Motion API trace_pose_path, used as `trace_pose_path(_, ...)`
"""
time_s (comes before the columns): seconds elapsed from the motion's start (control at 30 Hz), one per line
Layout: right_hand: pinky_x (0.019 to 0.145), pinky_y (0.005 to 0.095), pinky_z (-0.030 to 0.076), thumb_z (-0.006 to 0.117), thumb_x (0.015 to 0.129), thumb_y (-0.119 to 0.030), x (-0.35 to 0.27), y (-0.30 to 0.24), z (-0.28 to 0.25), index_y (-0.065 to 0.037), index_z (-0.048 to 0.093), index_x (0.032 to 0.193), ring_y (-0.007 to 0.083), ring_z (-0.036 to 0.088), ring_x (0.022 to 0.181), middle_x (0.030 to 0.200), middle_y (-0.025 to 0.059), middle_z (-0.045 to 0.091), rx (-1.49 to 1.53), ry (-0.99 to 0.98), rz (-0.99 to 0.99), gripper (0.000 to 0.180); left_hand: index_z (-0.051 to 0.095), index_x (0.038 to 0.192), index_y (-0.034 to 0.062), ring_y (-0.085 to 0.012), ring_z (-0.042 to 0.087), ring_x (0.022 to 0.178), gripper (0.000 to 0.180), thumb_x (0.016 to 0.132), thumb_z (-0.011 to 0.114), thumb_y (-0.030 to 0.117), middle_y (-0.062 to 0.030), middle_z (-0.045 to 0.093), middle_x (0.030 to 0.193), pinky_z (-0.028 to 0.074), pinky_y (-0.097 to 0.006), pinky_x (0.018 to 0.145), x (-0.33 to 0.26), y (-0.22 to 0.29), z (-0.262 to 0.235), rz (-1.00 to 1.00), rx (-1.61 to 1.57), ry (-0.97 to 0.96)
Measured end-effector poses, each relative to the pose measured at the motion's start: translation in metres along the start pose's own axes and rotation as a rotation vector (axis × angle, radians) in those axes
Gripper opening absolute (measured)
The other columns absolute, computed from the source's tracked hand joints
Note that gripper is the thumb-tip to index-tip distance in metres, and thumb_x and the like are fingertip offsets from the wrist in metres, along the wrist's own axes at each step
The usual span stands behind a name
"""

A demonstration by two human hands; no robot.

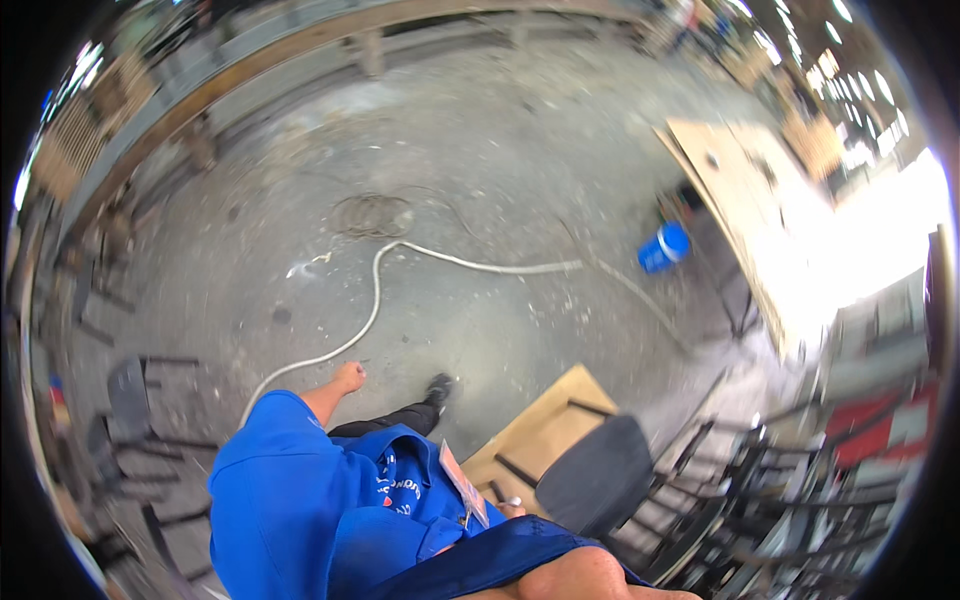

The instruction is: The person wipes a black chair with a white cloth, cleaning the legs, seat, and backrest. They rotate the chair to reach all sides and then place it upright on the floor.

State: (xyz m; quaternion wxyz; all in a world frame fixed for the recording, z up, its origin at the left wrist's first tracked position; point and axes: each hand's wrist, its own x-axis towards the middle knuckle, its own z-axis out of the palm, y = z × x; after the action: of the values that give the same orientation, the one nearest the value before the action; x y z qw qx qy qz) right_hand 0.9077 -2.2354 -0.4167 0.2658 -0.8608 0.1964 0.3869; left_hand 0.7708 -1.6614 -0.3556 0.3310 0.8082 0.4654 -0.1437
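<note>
My left hand (347, 378) hangs out from a blue sleeve over the concrete floor (500, 160), its fingers curled in and nothing in them. It is nearest to a white hose (375, 300) that snakes across the floor. My right forearm (580, 578) enters at the bottom edge. Only a sliver of my right hand (512, 503) shows, beside a dark grey chair seat (592, 472) and a light wooden board (545, 425). Whether it holds anything is hidden. A card badge (463, 484) hangs on my blue shirt. My black shoe (438, 388) is forward.
A blue bucket (663, 246) stands at the right near a large leaning wooden panel (735, 190). Black metal chair frames (780, 490) are stacked at the lower right, more chairs (130, 400) at the left. A wire coil (372, 214) lies on the floor. Wooden benches (300, 50) run along the far side.
</note>
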Motion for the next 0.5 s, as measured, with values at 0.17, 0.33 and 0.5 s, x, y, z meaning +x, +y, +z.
trace_pose_path(0.17, 0.064, 0.0366, 0.053, 0.081, 0.060, -0.010, 0.099, -0.112, -0.092, 0.003, 0.064, 0.087, 0.0234, 0.066, 0.073, 0.080, 0.0134, 0.067, -0.166, 0.122, -0.056, 0.034, 0.070, 0.096, 0.0107, -0.0307, 0.065, 0.089, 0.026, 0.078, 0.065, 0.029, -0.0148, 0.068, 0.096, 0.051, -0.042, 0.079, -0.051, -0.057, 0.014, 0.024, -0.067, -0.233)
trace_pose_path(0.33, 0.067, 0.0378, 0.052, 0.077, 0.063, -0.012, 0.102, -0.288, -0.021, 0.005, 0.065, 0.084, 0.0265, 0.066, 0.074, 0.078, 0.0156, 0.067, -0.229, 0.258, -0.170, 0.029, 0.072, 0.089, 0.0108, -0.0343, 0.065, 0.082, 0.022, 0.077, 0.063, 0.027, -0.0170, 0.069, 0.091, 0.051, -0.043, 0.075, -0.059, -0.128, 0.012, 0.043, -0.252, -0.100)
trace_pose_path(0.5, 0.067, 0.0401, 0.051, 0.075, 0.065, -0.014, 0.030, -0.469, 0.131, 0.007, 0.066, 0.080, 0.0292, 0.065, 0.071, 0.075, 0.0173, 0.067, -0.313, 0.191, -0.487, 0.027, 0.071, 0.094, 0.0107, -0.0366, 0.064, 0.090, 0.025, 0.078, 0.059, 0.025, -0.0188, 0.067, 0.097, 0.050, -0.045, 0.080, -0.077, -0.211, -0.062, -0.376, -0.287, 0.159)
